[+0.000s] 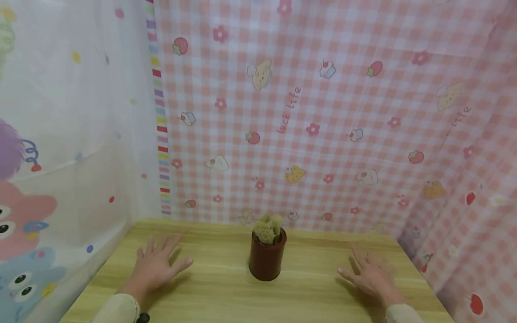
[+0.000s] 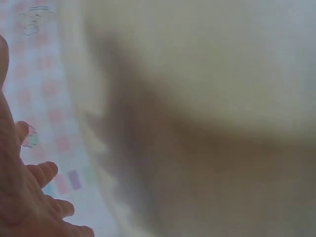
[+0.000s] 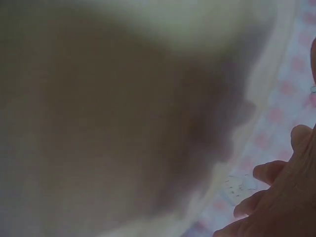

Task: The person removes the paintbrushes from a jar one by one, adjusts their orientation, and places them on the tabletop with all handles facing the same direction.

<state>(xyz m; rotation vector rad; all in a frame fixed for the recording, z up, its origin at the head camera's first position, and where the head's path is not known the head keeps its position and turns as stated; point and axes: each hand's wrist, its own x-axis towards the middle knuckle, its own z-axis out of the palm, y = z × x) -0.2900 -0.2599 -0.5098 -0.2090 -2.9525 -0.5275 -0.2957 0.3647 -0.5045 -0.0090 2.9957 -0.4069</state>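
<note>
A dark red-brown cylindrical pot [image 1: 266, 262] stands upright on the wooden table, with a pale yellow-green bushy plant [image 1: 268, 229] showing above its rim. To its left, my left hand [image 1: 153, 268] is spread palm down over the table and holds nothing. My right hand [image 1: 371, 274] is likewise spread on the pot's other side, apart from it. Part of the left hand [image 2: 24, 192] shows at the left edge of the left wrist view, fingers extended. In the right wrist view the right hand [image 3: 281, 197] shows at the right edge. Neither wrist view shows the pot.
The light wood table [image 1: 218, 296] meets a pink checked curtain [image 1: 323, 103] behind and at the right. A white curtain [image 1: 81, 134] with cartoon figures hangs along the left. A small black object [image 1: 143, 318] lies by the left sleeve [image 1: 119, 309].
</note>
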